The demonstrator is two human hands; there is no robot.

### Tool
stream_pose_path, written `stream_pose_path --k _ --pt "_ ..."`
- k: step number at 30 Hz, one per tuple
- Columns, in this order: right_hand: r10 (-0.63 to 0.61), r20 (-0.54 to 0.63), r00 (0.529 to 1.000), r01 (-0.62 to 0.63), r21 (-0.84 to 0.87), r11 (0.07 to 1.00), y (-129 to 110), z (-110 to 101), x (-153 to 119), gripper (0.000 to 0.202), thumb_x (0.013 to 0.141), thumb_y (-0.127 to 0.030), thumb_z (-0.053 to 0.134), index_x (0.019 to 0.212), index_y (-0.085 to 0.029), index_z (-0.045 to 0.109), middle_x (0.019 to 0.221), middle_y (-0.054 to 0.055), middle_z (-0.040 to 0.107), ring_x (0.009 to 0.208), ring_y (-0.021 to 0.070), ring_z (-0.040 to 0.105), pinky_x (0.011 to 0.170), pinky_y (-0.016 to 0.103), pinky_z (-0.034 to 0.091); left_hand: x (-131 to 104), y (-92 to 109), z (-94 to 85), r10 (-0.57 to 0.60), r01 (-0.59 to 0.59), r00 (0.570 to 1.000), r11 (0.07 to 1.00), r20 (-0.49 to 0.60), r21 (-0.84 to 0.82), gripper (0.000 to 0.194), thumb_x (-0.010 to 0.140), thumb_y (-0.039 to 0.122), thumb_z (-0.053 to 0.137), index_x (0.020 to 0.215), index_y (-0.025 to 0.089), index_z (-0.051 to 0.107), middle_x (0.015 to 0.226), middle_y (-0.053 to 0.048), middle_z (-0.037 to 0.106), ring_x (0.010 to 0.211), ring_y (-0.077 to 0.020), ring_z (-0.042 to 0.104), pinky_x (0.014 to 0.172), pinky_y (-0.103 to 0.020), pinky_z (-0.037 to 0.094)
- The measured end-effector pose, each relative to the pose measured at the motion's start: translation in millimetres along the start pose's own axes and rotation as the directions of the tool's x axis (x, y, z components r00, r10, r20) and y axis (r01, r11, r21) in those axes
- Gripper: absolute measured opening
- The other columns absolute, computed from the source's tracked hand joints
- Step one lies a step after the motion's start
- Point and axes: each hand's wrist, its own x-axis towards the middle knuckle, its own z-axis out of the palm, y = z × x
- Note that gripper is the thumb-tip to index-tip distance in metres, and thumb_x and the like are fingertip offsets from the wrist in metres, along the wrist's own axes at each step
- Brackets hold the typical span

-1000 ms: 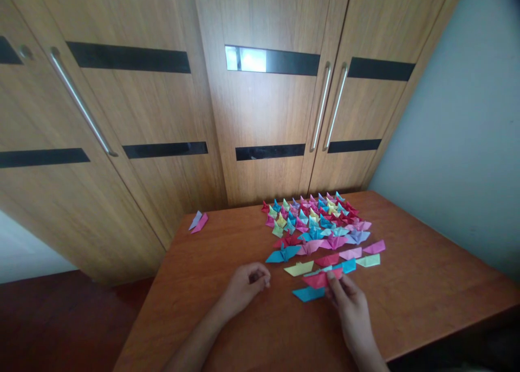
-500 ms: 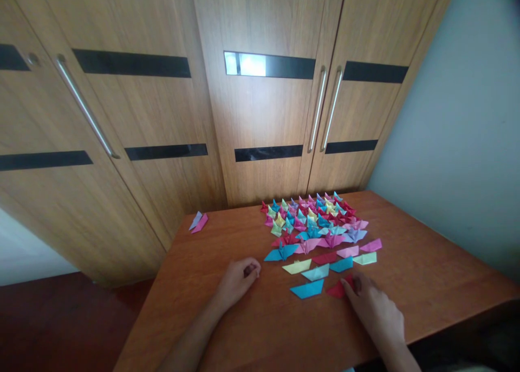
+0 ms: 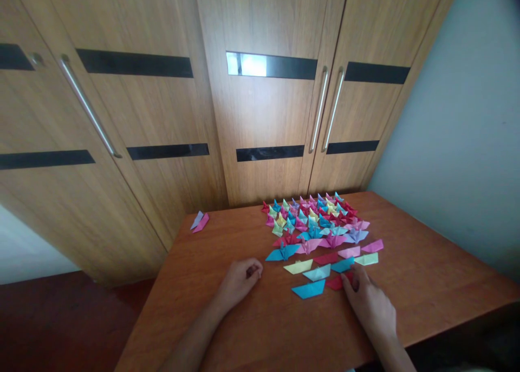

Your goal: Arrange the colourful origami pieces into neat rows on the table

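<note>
My left hand (image 3: 242,280) rests on the wooden table with its fingers curled, and nothing shows in them. At the right, my right hand (image 3: 368,296) has thumb and fingers on a red folded paper (image 3: 335,283), covering its right end. Just left of that lies a blue folded paper (image 3: 309,289). Behind it are a light teal piece (image 3: 317,273), a yellow piece (image 3: 298,266), a darker blue piece (image 3: 343,265) and a pale green piece (image 3: 366,259). A blue paper crane (image 3: 283,252) stands at the front left of several rows of coloured cranes.
The brown table (image 3: 195,274) meets a wooden wardrobe (image 3: 268,182) with metal handles at the back. A pink folded paper (image 3: 201,223) and a lilac one (image 3: 197,219) lie at the far left corner. A pale wall (image 3: 455,144) rises at the right.
My right hand has shifted slightly left and away from me, and the red folded paper has moved with it, closer to the blue pieces. My left hand has stayed put.
</note>
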Motion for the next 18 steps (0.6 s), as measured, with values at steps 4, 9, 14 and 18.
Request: stream_pose_path --k 4,9,14,18 --pt "-0.018 -0.025 1.0 0.019 0.053 0.998 5.1 2.8 0.3 0.036 0.088 -0.051 0.035 0.108 -0.026 0.052 0.08 0.005 0.067 0.068 0.0228 0.065 0.051 0.027 0.039 0.4 0.2 0.7 -0.011 0.011 1.0 1.0 -0.008 0.018 0.017 0.078 0.02 0.045 0.078 0.018 0.062 0.07 0.001 0.064 0.066 -0.0133 0.057 0.062 -0.02 0.039" --pt "-0.015 -0.165 0.986 0.034 0.108 0.994 6.5 6.3 -5.8 0.037 0.089 -0.045 0.037 0.113 -0.023 0.054 0.073 0.005 0.068 0.061 0.0223 0.065 0.049 0.027 0.04 1.1 -1.0 0.3 -0.02 0.02 1.0 1.0 -0.003 0.014 0.017 0.078 0.02 0.045 0.078 0.019 0.062 0.069 0.001 0.064 0.064 -0.0129 0.057 0.06 -0.02 0.039" --pt "-0.334 -0.304 0.892 0.422 0.295 0.857 -39.9 17.5 -29.0 0.029 0.088 -0.035 0.04 0.102 -0.02 0.061 0.089 0.007 0.069 0.072 0.02 0.066 0.061 0.028 0.048 1.4 -2.4 3.3 -0.007 0.007 0.999 1.0 -0.045 0.002 0.017 0.079 0.02 0.046 0.079 0.019 0.063 0.071 0.001 0.066 0.067 -0.0132 0.059 0.062 -0.02 0.041" --pt "-0.56 -0.277 0.781 0.621 0.447 0.644 -101.9 28.8 -55.7 0.025 0.088 -0.022 0.039 0.097 -0.021 0.063 0.092 0.006 0.068 0.082 0.0173 0.065 0.072 0.026 0.05 4.0 -13.9 -8.2 -0.031 0.05 0.982 0.994 -0.185 0.098 0.018 0.081 0.024 0.048 0.081 0.02 0.065 0.074 0.0 0.067 0.068 -0.0136 0.06 0.064 -0.02 0.043"
